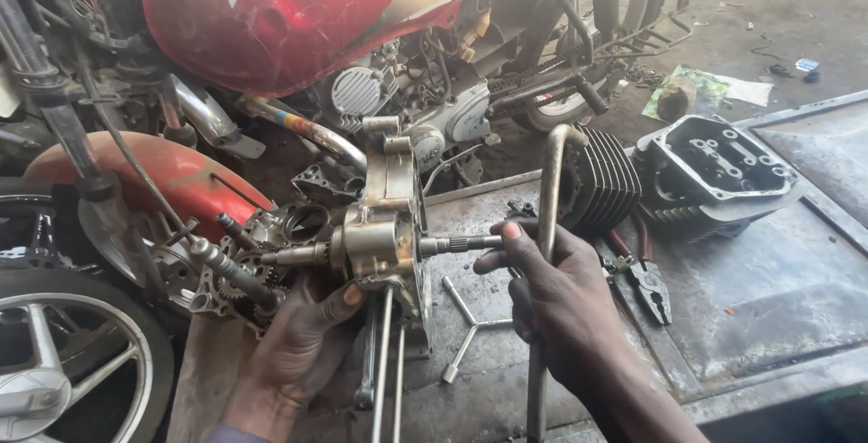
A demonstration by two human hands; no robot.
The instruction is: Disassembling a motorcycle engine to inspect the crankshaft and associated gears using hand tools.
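**Crankcase half held upright, bent bar gripped beside the shaft**

Watching through the head camera, I saw the left hand [303,339] cupped under the crankcase half [387,235], thumb pressed on its lower edge, fingers partly closed around the casting from below. The right hand [561,303] was wrapped tight round a bent steel bar [547,226], forefinger stretched toward the splined shaft [461,244].

The crankcase stood at the middle of the view, on edge over the metal workbench [768,271], its flat face turned toward three o'clock. The shaft's long axis ran from nine to three o'clock, right through the casting; the long studs [389,362] hung toward six.

I judged the casting heavy, rigid and oily, likely slippery on bare faces; the body under the shaft looked the safest hold, not the studs or splines.

At one o'clock lay a finned cylinder [601,181] and a cylinder head [714,167]; pliers [646,285] at four; a three-way socket wrench [470,325] at five. A red motorcycle [298,9] stood at eleven.
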